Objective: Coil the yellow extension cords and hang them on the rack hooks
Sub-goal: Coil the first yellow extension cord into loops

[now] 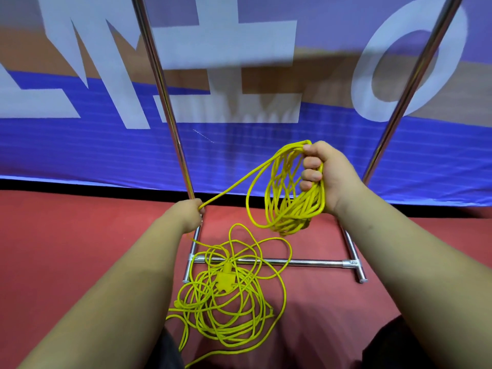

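right hand [330,177]: raised, fingers curled tight round the top of the coil, thumb on top; full grip.
left hand [190,214]: lower and further out, seen from the back; pinches the strand at the fingertips, finger detail mostly hidden.
coil [287,198]: bundle of yellow cord loops, hangs down from the right hand, loops uneven, off the floor, between the two rack uprights.
strand [239,182]: single yellow line, taut and straight, runs from the top of the coil down-left to the left hand.
loose pile [229,296]: yellow cord in messy overlapping loops on the floor below the hands, partly lying over the rack's base bar; cannot tell if it is the same cord as the coil.
plug block [226,280]: yellow, sits in the middle of the loose pile.
rack [306,262]: chrome tube frame, base bar and two feet on the floor, two uprights rising out of view at the top; hooks not in view.
floor [80,235]: red mat.
banner [266,153]: blue with big white letters, behind the rack.
trousers [394,342]: dark, bottom edge.
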Tool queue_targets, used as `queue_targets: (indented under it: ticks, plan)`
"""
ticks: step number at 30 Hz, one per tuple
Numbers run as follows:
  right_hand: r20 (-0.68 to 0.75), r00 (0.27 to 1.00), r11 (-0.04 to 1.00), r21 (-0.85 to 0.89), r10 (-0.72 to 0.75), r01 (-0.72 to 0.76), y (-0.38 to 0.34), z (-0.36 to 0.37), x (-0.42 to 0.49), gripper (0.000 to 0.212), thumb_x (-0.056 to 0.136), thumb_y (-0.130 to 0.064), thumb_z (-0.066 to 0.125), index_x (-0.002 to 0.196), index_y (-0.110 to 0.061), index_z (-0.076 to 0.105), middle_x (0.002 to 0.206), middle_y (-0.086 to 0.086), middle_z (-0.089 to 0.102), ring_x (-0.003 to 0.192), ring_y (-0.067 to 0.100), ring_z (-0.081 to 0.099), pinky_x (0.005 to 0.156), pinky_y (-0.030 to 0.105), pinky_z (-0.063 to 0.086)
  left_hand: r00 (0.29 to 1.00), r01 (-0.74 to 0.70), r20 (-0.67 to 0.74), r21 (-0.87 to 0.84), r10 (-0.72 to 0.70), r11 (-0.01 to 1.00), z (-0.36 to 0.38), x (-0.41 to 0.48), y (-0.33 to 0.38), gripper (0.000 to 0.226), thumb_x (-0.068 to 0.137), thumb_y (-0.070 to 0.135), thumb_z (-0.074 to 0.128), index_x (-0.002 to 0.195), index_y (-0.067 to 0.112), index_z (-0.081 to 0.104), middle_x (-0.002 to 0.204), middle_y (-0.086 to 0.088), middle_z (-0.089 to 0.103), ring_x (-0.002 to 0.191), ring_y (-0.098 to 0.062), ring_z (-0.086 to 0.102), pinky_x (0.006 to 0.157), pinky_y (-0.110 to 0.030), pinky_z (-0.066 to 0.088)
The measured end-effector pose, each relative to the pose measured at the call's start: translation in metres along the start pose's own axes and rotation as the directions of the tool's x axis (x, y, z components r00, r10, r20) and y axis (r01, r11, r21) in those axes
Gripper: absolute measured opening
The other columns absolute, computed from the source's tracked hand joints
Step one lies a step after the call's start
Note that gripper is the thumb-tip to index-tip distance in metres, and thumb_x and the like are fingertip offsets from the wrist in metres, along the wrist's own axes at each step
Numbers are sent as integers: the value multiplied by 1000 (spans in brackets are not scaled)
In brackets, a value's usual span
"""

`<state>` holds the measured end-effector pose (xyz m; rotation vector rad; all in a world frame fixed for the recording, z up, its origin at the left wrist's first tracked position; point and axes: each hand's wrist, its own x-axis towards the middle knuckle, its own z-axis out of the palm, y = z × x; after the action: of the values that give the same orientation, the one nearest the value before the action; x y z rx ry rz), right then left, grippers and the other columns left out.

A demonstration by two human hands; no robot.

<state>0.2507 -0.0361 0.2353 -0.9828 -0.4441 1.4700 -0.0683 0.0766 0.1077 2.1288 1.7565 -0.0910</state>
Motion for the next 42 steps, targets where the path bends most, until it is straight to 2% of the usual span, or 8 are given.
queue_targets:
  ticks: [7,13,17,22,28,31,34,42]
  plan:
    - [-129,985,963,232,-113,141,-17,-19,-3,24,99,-25,53,75,-27,51,55,-9,31,40,5,26,43,22,24,962,101,220,255,-160,962,20,1,-18,30,103,22,49,121,10,71,124,-12,72,113,-33,66,99,-40,54]
    - [-235,961,969,163,-143,184,-19,-30,1,15,97,-23,58,82,-24,59,58,-9,37,45,8,29,47,24,29,981,147,-113,-75,-155,986,5,0,4,28,101,35,65,101,11,52,87,-11,72,85,-35,72,73,-40,57]
    - [-245,955,980,67,-167,189,-18,-40,8,6,96,-24,63,91,-22,61,64,-9,49,46,10,38,47,23,38,965,-135,-242,-139,99,981,-21,-16,33,29,99,45,65,85,22,56,70,-6,69,59,-24,66,65,-38,58]
    - [-199,970,989,-75,-139,126,-16,-38,7,11,98,-28,68,92,-20,67,78,-5,71,48,10,48,51,25,43,905,-398,-213,-123,368,909,-51,-56,78,24,91,45,75,79,26,68,69,1,65,68,-13,61,69,-35,50]
    - [-28,996,936,-346,-81,66,8,-22,8,21,93,-30,77,108,-17,72,110,7,79,60,12,56,56,29,51,771,-593,-415,-195,482,781,-78,-81,121,16,84,41,82,79,28,76,75,4,60,74,-11,56,66,-25,41]
    - [64,998,878,-478,0,30,26,-7,-2,30,83,-21,85,108,-5,77,90,9,75,64,15,59,60,33,54,748,-615,-447,-187,491,766,-75,-84,131,16,84,39,82,82,24,78,75,4,60,74,-10,55,64,-20,37]
    - [111,991,857,-515,80,-12,39,3,-9,48,79,-19,87,117,6,72,68,8,57,57,16,59,61,35,54,780,-577,-455,-257,430,775,-74,-84,129,15,86,38,81,83,24,77,76,5,64,71,-9,54,63,-22,38]
    - [139,977,776,-629,160,-37,60,12,-17,20,84,-14,85,96,-2,74,63,12,57,48,20,54,53,30,52,901,-421,-386,-669,198,613,-71,-76,114,17,89,36,78,86,22,69,61,7,53,52,-14,43,55,-31,39]
